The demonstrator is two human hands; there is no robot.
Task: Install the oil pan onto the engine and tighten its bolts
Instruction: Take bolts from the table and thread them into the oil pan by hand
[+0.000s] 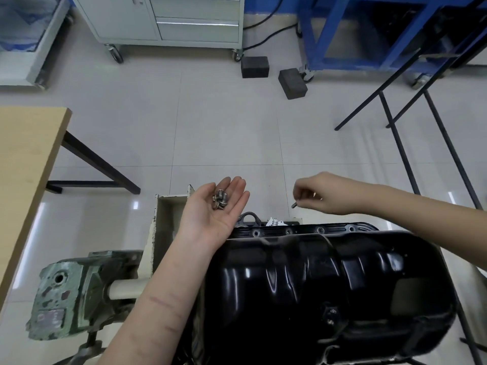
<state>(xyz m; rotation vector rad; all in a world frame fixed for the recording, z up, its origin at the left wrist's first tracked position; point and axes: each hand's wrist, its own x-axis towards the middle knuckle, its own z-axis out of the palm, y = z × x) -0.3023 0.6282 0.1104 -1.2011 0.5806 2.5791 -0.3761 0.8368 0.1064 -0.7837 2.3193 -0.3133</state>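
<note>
The glossy black oil pan (316, 280) lies upside down on the engine, filling the lower right of the head view. Bolt holes show along its far flange (320, 229). My left hand (213, 209) is palm up above the pan's left end, fingers straight, carrying several silver flanged bolts (220, 199) in the palm. My right hand (320, 193) hovers above the far flange and pinches a single bolt (294, 205) between thumb and fingertips, its tip pointing down and left. The engine beneath the pan is mostly hidden.
A green gearbox (73, 293) of the engine stand sits at lower left, joined to a cream bracket (163, 219). A wooden table (23, 164) stands at left. Black frame legs (400, 143) cross at right. Two dark blocks (292, 83), a grey cabinet (168, 19) and a blue cart (369, 35) stand beyond.
</note>
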